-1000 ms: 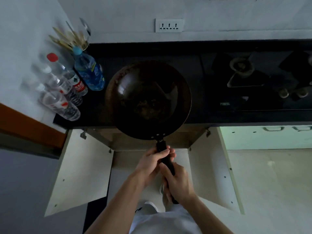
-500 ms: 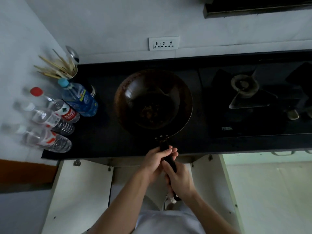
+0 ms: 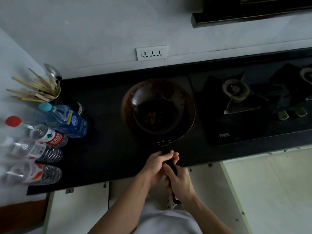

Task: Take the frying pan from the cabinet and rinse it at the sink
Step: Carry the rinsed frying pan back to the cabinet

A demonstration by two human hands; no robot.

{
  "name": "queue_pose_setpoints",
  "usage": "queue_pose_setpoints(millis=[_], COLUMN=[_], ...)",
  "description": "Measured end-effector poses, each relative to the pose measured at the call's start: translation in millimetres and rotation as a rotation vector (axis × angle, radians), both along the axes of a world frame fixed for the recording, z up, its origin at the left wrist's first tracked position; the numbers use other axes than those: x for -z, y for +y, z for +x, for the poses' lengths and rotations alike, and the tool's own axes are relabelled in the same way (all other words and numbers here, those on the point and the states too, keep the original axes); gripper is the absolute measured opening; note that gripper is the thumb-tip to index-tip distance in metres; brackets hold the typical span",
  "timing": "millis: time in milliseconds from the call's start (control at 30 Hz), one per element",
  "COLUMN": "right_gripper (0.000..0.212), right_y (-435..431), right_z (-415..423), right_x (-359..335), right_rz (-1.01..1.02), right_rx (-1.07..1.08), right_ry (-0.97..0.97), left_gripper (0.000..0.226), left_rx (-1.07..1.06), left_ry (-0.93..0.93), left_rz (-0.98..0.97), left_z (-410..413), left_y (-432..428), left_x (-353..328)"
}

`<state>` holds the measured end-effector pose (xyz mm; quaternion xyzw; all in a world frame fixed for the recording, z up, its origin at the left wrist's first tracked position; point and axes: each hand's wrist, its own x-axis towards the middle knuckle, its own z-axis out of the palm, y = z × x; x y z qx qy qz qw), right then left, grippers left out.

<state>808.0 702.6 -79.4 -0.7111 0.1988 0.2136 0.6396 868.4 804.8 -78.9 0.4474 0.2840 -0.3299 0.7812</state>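
A dark round frying pan (image 3: 157,107) with brown residue in its middle is over the black countertop (image 3: 104,152), its black handle pointing toward me. My left hand (image 3: 156,164) is wrapped around the handle close to the pan. My right hand (image 3: 180,184) grips the handle's lower end just behind it. Both cabinet doors (image 3: 79,210) below the counter stand wide open. No sink is in view.
Several plastic water bottles (image 3: 65,120) and a cup of chopsticks and spoons (image 3: 42,88) stand at the counter's left end. A gas hob (image 3: 236,93) lies right of the pan. A wall socket (image 3: 152,52) sits above, a range hood (image 3: 253,10) at top right.
The pan has risen from in front of the open cabinet to above the countertop. Both hands kept their hold on the handle, and my view tilted up toward the wall.
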Motion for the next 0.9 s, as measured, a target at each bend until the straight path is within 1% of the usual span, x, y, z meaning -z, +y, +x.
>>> queue_pose_setpoints(millis=[333, 533, 633, 700, 800, 900], right_gripper=[0.032, 0.024, 0.019, 0.017, 0.018, 0.026], right_y=[17, 18, 17, 16, 14, 8], right_z=[11, 17, 18, 17, 17, 17], right_x=[-2, -5, -3, -2, -3, -3], right_rz=[0.001, 0.020, 0.055, 0.083, 0.105, 0.086], right_rx=[0.072, 0.086, 0.098, 0.116, 0.107, 0.056], right_ry=[0.064, 0.114, 0.142, 0.145, 0.141, 0.139], left_gripper=[0.012, 0.016, 0.025, 0.027, 0.021, 0.019], left_rx=[0.076, 0.083, 0.095, 0.121, 0.166, 0.194], left_ry=[0.014, 0.045, 0.047, 0.036, -0.008, -0.063], left_rz=[-0.040, -0.111, -0.093, -0.061, -0.012, 0.068], left_z=[21, 23, 22, 21, 18, 18], left_y=[14, 19, 20, 21, 24, 26], left_x=[6, 11, 12, 12, 15, 14])
